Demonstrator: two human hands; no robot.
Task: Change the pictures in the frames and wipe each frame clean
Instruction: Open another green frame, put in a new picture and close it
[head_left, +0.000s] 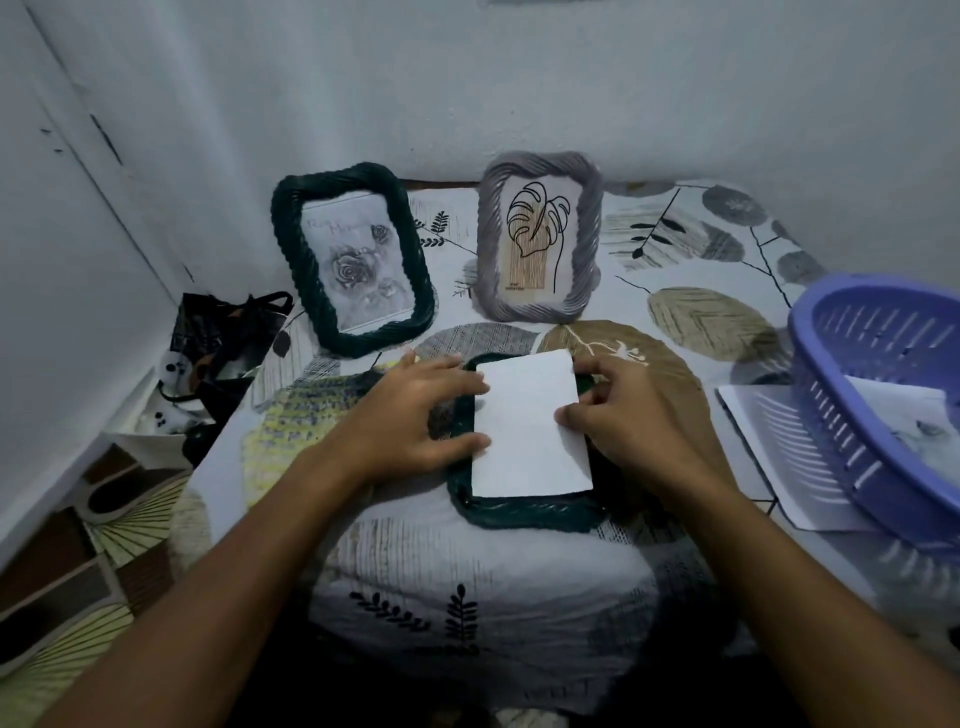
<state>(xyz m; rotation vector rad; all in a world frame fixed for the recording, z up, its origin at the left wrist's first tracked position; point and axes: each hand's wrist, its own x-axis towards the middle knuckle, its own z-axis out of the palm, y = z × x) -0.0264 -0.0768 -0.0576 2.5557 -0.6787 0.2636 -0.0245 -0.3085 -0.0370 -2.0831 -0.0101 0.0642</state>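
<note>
On the leaf-printed cloth (467, 561) just in front of me lies a dark green frame (524, 514) with a twisted, rope-like border, flat on the table, and a plain white rectangular sheet (530, 431) lies over its middle, slightly tilted. My left hand (415, 415) rests on the frame's left side, fingers stretched fairly straight, with fingertips and thumb touching the sheet's left edge. My right hand (628, 415) sits at the sheet's right edge with fingers curled, thumb and fingertips pinching the paper there. To my right a lilac plastic basket (852, 415) with slotted walls stands partly on a printed paper (769, 447), with more paper inside it. Farther back, two more rope-bordered frames stand leaning toward the pale wall (571, 78): a dark green one (291, 249) on the left holding a grey rose picture (353, 265), and a grey one (587, 249) to its right holding a line drawing of a large leaf (535, 223). Off the table's left edge, dark bags (218, 332) are heaped low by the wall.
</note>
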